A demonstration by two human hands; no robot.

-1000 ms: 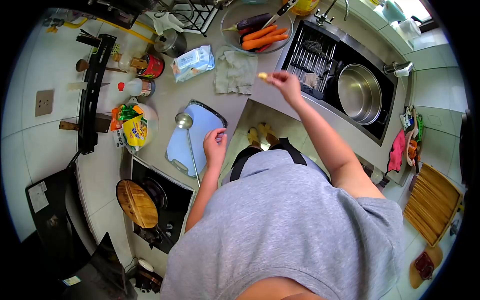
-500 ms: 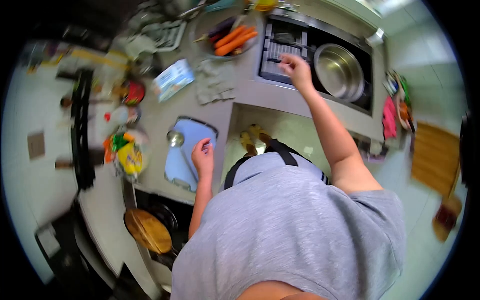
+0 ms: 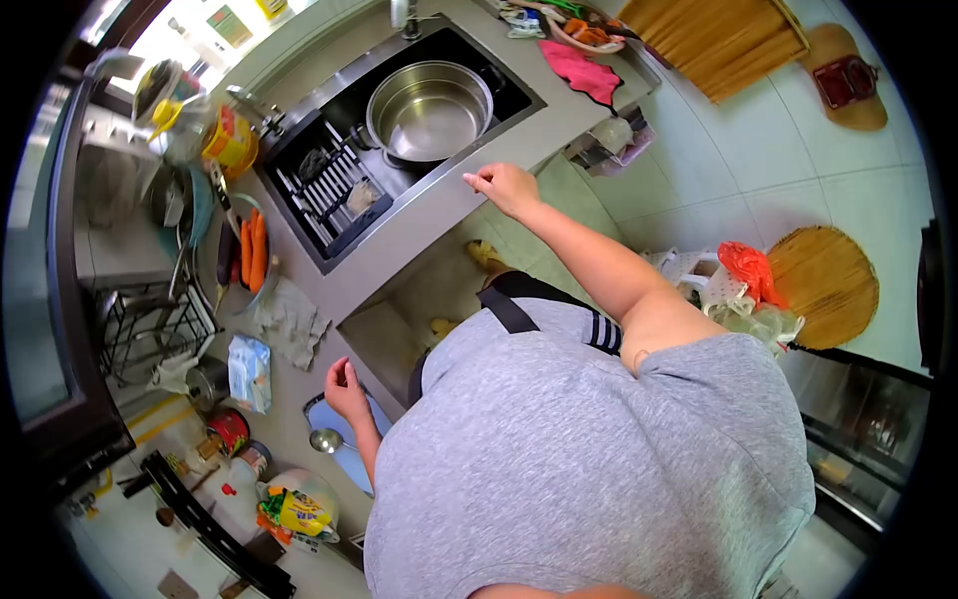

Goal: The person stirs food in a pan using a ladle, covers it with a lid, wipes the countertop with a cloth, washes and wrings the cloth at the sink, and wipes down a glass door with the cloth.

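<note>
My left hand (image 3: pixel 346 389) is over the edge of a blue cutting board (image 3: pixel 351 461), its fingers loosely bent and apart with nothing in them. Below it on the board lies a metal ladle (image 3: pixel 326 440). My right hand (image 3: pixel 504 190) hangs in front of the counter's front edge, empty, with loosely bent fingers. Beyond it stands a large steel pot (image 3: pixel 431 115) in the black sink (image 3: pixel 519 100). A slatted drain rack (image 3: pixel 324 180) covers the sink's left part.
Carrots (image 3: pixel 257 250) sit in a bowl left of the sink, near a grey cloth (image 3: pixel 291 321) and a blue-white packet (image 3: pixel 249 372). A pink cloth (image 3: pixel 581 72) lies at the counter's right end. A round wooden board (image 3: pixel 823 285) and plastic bags (image 3: pixel 750 272) are at right.
My view has swung right, bringing the whole sink and the right-hand floor into sight. My right hand has moved from over the rack to the counter's front edge. Both hands stay empty.
</note>
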